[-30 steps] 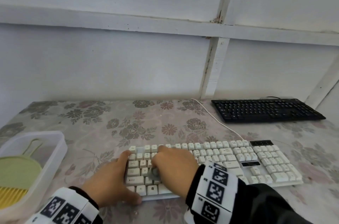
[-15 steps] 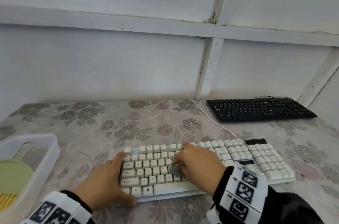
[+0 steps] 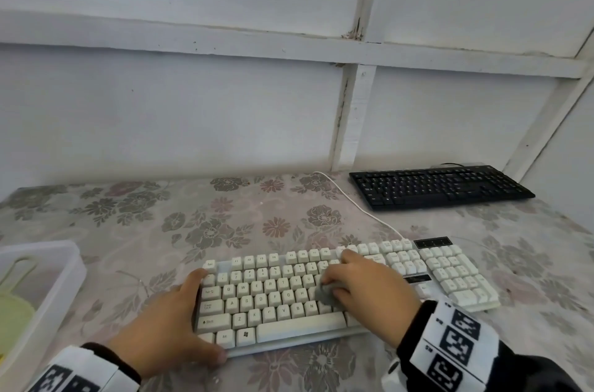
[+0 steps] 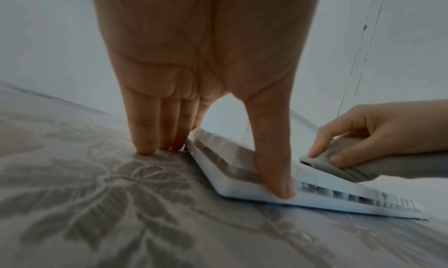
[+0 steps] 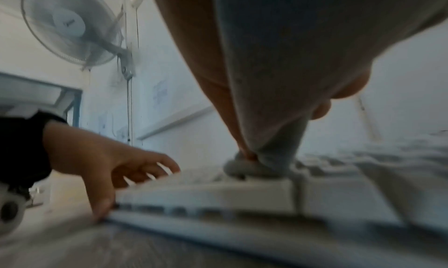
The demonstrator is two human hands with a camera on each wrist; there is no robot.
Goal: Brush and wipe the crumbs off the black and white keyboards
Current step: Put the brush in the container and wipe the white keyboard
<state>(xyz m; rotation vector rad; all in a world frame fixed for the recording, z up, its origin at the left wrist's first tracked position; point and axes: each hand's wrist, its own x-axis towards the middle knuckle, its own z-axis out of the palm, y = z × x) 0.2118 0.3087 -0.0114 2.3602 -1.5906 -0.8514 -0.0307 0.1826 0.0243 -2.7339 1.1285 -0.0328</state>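
White keyboard (image 3: 347, 292): lies near the front edge of the desk (image 3: 128, 224), long side toward you, its white cable (image 3: 353, 202) running back toward the wall. Black keyboard (image 3: 440, 186): far right corner of the desk, against the wall, well apart from the white one, neither hand on it.

Cloth (image 3: 328, 291): small, grey, bunched. Your right hand (image 3: 369, 288) holds it with fingers curled over the wad, pressing it onto the letter keys right of centre. The right wrist view is blurred, but the cloth shows touching the key tops.

Left hand (image 3: 167, 324): braces the keyboard's left end, thumb (image 4: 276, 176) pressed on the front edge, fingers (image 4: 150, 134) straight along the left side with tips on the desk. It holds nothing.

Step in hand, by your reading: wiping the white keyboard. The strip of keys right of your hand and the number pad look still uncovered. The next move calls for carrying the cloth on rightward with light, even pressure, keeping the left brace so the board does not slide; the black keyboard remains to be done.

Change from a second ago: your right hand and cloth have travelled from the left end of the keys, beside the left hand, to right of centre. The left hand has kept its place.

Outward: clear tub (image 3: 61, 279) at the left edge holding a pale green brush (image 3: 14, 311); wall fan (image 5: 70, 24).
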